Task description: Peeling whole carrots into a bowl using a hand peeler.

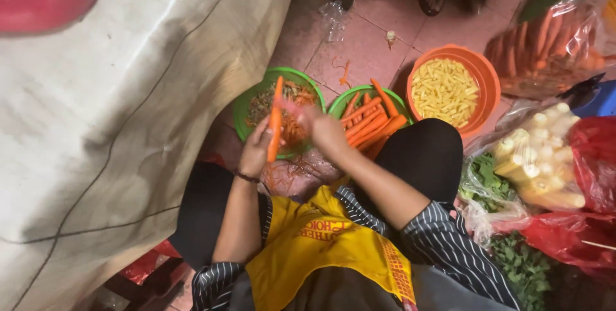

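My left hand (256, 147) grips a long orange carrot (275, 118) by its lower end and holds it upright over a green bowl (242, 109) of carrot peelings. My right hand (323, 128) is closed around a small pinkish peeler, blurred, set against the carrot's upper half. A second green bowl (399, 100) just right of my hands holds several peeled carrots (369, 121). An orange bowl (482, 77) farther right is full of pale yellow cut pieces. I wear a yellow apron (321, 247) and a striped shirt.
A large pale cloth (115, 112) hangs over the left half of the view. At right lie a clear bag of carrots (545, 41), a bag of baby corn (539, 157), red bags (593, 157) and leafy greens (523, 263). Peelings litter the pink tiled floor (359, 48).
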